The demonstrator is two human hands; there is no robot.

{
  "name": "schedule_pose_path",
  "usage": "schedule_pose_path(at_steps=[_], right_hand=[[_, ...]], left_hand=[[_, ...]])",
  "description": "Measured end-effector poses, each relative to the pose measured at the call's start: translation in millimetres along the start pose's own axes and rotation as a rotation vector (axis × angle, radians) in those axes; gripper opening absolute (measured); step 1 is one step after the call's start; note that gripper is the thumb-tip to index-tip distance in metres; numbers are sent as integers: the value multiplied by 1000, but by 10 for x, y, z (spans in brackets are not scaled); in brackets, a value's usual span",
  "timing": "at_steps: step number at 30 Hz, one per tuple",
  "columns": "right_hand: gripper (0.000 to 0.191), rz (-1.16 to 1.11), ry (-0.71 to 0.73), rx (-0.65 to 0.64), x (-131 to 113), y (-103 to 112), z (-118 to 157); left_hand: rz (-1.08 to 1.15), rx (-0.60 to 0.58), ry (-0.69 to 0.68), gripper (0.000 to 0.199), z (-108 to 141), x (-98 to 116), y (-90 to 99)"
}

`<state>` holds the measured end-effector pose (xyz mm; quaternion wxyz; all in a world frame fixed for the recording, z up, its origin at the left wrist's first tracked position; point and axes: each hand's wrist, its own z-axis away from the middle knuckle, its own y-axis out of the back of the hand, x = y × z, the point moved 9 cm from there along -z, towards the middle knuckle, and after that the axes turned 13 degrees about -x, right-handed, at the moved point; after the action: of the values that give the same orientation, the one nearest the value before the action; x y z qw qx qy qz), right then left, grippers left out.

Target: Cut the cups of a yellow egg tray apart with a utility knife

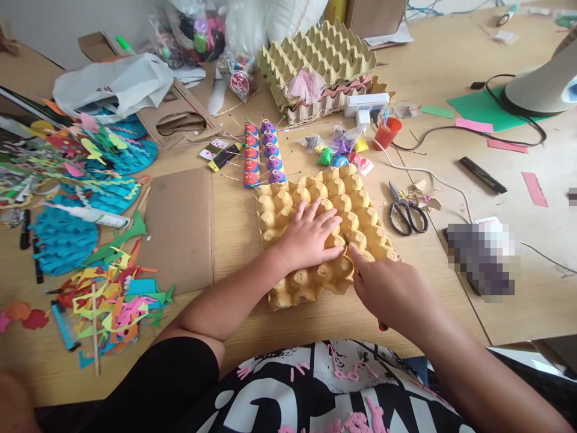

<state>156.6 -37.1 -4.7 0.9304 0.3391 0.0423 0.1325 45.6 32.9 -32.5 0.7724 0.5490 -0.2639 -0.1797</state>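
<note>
At five o'clock on the pulp egg tray (pixel 304 278), the right hand (pixel 390 290) has its grip clenched around a thin-bladed tool (pixel 383 325), the tip among the peaks. The left hand (pixel 309 237) lies spread across the middle, palm down, grip released. Mustard-yellow, the tray sits straight ahead on the bench (pixel 241 329), its blunt peaks in rows, several roughened on top. Scissors (pixel 409 218) lie at three o'clock, painted egg-cup strips (pixel 264 153) at eleven, stacked egg trays (pixel 336 54) at twelve.

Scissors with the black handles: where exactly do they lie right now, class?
In the head view, the scissors lie on the table, just right of the yellow egg tray, beside small scraps and beyond the right hand.
</note>
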Motion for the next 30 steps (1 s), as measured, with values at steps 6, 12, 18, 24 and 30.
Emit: schedule_pose_path(at_steps=[6, 12, 18, 24, 30], right_hand=[[64, -9, 2, -27, 14, 26, 25], [59, -47, 0, -54, 15, 101, -23], [64, 61, 26, -41, -17, -9, 70], [63, 5, 14, -39, -39, 63, -8], [65, 41, 9, 5, -31, -80, 20]], left_hand=[[9, 6, -4, 68, -5, -13, -13], [0, 3, -4, 70, -5, -16, -16], [4, 2, -2, 69, 1, -12, -6], [5, 16, -4, 68, -7, -15, -13], [4, -6, 6, 69, -1, -5, -3]])
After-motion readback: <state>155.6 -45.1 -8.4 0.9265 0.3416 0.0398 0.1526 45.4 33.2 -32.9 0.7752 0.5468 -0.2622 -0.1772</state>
